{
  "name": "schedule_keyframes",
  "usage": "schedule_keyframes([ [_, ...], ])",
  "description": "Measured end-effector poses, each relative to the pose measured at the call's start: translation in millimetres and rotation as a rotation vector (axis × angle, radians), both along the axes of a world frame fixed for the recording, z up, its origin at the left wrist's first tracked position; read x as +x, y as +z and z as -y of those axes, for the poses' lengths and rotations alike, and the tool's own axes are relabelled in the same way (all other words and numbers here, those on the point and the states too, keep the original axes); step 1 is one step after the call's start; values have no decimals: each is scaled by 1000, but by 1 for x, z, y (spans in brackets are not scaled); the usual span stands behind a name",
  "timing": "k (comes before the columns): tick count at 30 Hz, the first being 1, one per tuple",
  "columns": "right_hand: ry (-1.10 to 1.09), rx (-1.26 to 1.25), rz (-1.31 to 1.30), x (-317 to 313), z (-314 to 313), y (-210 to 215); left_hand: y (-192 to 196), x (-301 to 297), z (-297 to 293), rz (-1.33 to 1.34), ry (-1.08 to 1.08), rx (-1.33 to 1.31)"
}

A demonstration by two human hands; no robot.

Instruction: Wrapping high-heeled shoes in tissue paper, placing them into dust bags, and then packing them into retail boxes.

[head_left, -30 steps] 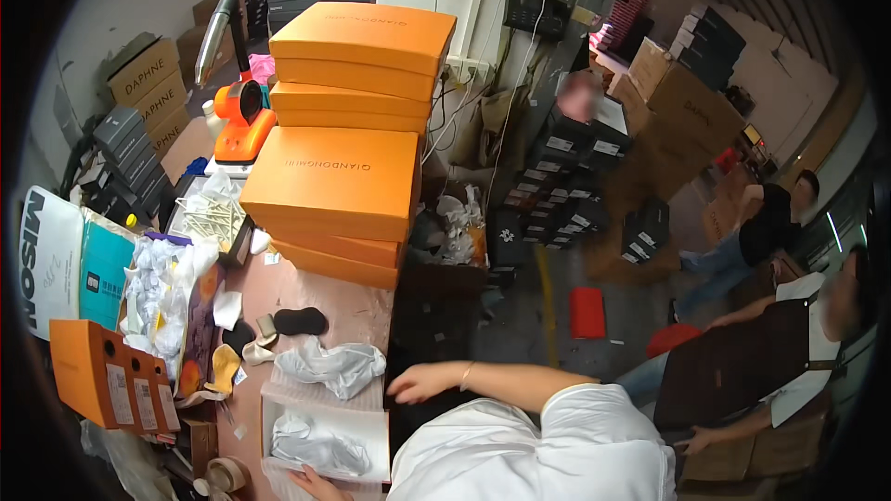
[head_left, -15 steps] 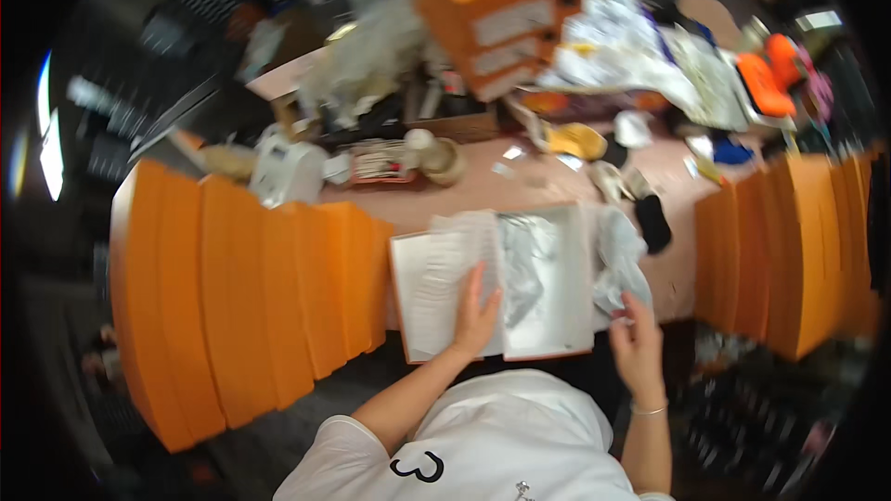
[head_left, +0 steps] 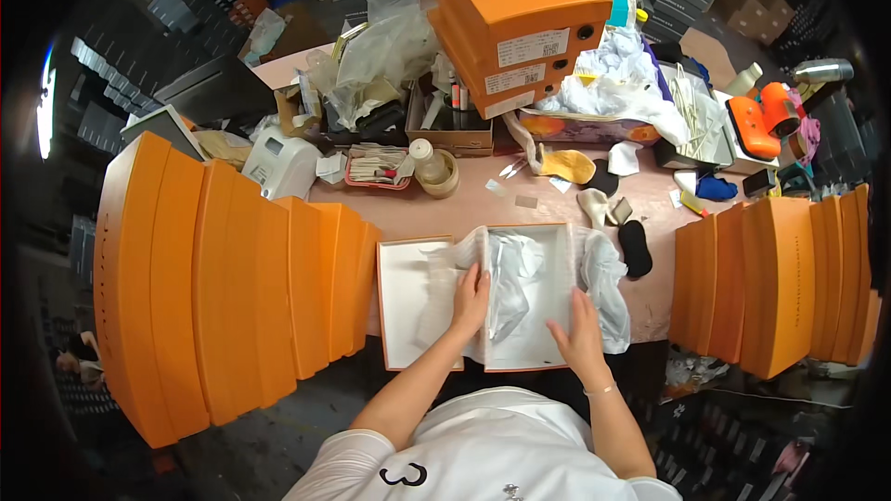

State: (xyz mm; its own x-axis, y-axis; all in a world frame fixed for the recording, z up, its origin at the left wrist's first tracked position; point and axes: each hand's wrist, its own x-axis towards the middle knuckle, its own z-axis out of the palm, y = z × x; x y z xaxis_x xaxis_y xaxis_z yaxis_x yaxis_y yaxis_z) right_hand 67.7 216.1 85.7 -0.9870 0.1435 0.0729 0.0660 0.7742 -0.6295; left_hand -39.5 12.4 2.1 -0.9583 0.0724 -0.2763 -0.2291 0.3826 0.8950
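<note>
In front of me stands an uncovered shoe box (head_left: 549,320) with a white inside, its lid (head_left: 408,311) lying inner side up at its left. A bundle in clear plastic (head_left: 512,289) lies in the left half of the box. White wrapping sheet (head_left: 444,301) drapes over the left wall onto the lid. My left hand (head_left: 471,303) rests on that sheet at the left wall, fingers stretched out. At the right wall is my right hand (head_left: 582,339), open, its thumb spread over the box's inside. A second plastic-wrapped bundle (head_left: 606,292) lies just right of the box.
Orange boxes (head_left: 227,288) line the left side, and more orange boxes (head_left: 775,283) stand at the right. Further orange boxes (head_left: 520,0) are stacked at the back. A black sock-like piece (head_left: 635,249), a jar (head_left: 427,163) and a white machine (head_left: 280,165) sit on the pink table (head_left: 464,211).
My right hand has moved left, from the bundle beside the box to the box's right wall. The left hand stays at the left wall on the sheet.
</note>
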Motion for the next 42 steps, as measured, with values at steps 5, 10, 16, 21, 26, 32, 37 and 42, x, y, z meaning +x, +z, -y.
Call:
schedule_keyframes([
  [5, -139, -240, 444, 31, -26, -66, -11, 15, -5, -238, -85, -142],
  [10, -114, -373, 364, 22, -17, -44, 7, 14, 3, -211, -88, 12],
  [16, -69, -305, 336, 19, -29, -24, 6, 23, -12, 30, 51, 451],
  [21, -38, 214, -232, -8, -1, -20, 5, 29, 9, -44, -2, 88],
  [26, 92, 51, 153, -50, 61, -33, 57, 55, 37, -112, -26, 249],
  [32, -64, -696, 320, -63, 51, -26, 86, 70, 56, -71, -9, 423],
  [37, -170, -768, -55, -27, 85, 27, 90, 95, 27, 732, -17, 1132],
  [42, -20, -352, -83, -34, 63, 85, 95, 70, 27, 229, -78, 908],
])
